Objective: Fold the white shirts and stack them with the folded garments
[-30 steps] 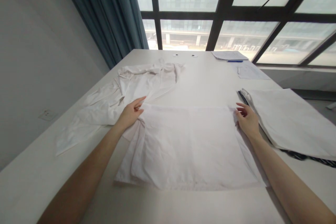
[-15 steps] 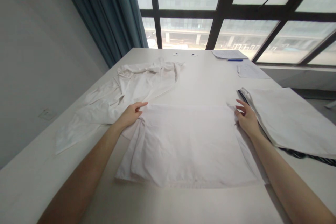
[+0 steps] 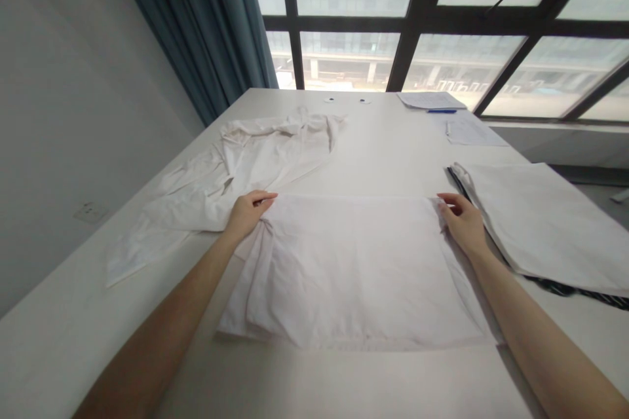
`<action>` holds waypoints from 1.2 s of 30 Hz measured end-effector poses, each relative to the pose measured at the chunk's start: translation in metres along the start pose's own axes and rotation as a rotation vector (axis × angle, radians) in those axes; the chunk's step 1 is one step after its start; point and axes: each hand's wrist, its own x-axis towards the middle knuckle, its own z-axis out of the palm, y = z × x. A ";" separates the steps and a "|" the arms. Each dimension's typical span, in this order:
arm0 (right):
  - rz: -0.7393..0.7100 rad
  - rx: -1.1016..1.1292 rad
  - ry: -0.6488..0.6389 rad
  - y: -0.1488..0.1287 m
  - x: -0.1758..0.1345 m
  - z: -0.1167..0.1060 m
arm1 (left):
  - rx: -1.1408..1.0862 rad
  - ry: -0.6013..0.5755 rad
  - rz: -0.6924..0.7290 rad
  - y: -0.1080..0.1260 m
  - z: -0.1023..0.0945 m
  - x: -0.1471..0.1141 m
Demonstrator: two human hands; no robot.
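A white garment (image 3: 358,268), folded into a wide rectangle, lies flat on the table in front of me. My left hand (image 3: 249,213) pinches its far left corner, where the cloth gathers into creases. At the far right corner, my right hand (image 3: 459,217) has thumb and fingers closed on the edge of the cloth. The garment's left side shows loose overlapping folds, and a layer sticks out along its right side. What kind of garment it is cannot be told.
A crumpled white garment (image 3: 275,150) lies behind my left hand. To the right is a folded white stack (image 3: 550,222) with dark striped cloth beneath. Papers (image 3: 427,101) and a blue pen (image 3: 441,111) lie at the table's (image 3: 388,144) far right, near the window.
My right hand's fingers have closed on the far right corner, and a small bit of cloth that stuck up there now lies flat. My left hand stays at its corner.
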 end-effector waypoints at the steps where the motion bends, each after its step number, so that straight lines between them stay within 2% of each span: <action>1: -0.002 -0.002 -0.008 0.000 0.000 0.000 | -0.008 0.029 0.010 0.000 0.002 -0.001; 4: -0.019 -0.017 -0.024 0.002 0.000 0.000 | -0.021 0.078 0.035 -0.002 0.006 -0.003; 12: -0.054 -0.001 -0.061 0.005 0.002 0.001 | 0.066 0.081 0.138 -0.017 0.011 -0.001; 18: -0.095 0.037 -0.014 0.008 0.000 0.005 | 0.189 0.021 0.183 -0.024 0.014 0.002; 25: -0.206 -0.243 -0.001 0.015 0.001 0.009 | 0.254 0.011 0.202 -0.030 0.017 0.005; 31: -0.311 -0.640 0.034 -0.006 -0.009 0.002 | 0.296 0.082 0.252 -0.036 0.018 0.006; 33: -0.344 -0.698 0.024 -0.014 -0.009 -0.004 | 0.351 0.124 0.293 -0.033 0.016 0.005; 36: -0.430 -0.667 -0.031 -0.024 -0.006 -0.008 | 0.453 0.155 0.374 -0.020 0.013 0.004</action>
